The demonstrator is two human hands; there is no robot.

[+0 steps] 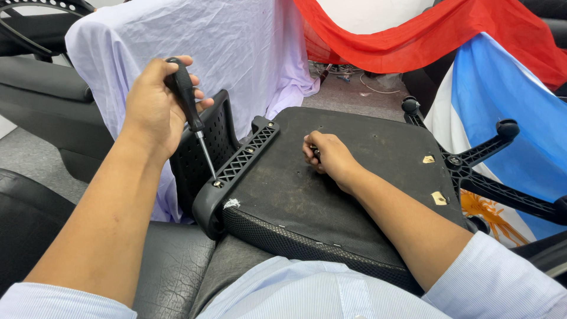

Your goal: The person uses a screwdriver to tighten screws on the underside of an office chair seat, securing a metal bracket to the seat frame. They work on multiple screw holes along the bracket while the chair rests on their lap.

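Note:
An upturned black office chair seat [354, 177] lies across my lap, its underside facing up. My left hand [155, 103] grips a black-handled screwdriver [188, 97], whose metal tip stands on a screw [217, 183] in the black plastic armrest bracket [239, 162] at the seat's left edge. My right hand [328, 155] rests as a fist on the middle of the seat's underside, closed around a small dark item I cannot identify.
A black star base with castors [472, 162] lies at the right. Lavender cloth [195, 47] covers a chair ahead; red cloth [425, 35] and blue-and-white cloth [514, 118] drape at the back right. Black leather chairs [41, 88] stand to the left.

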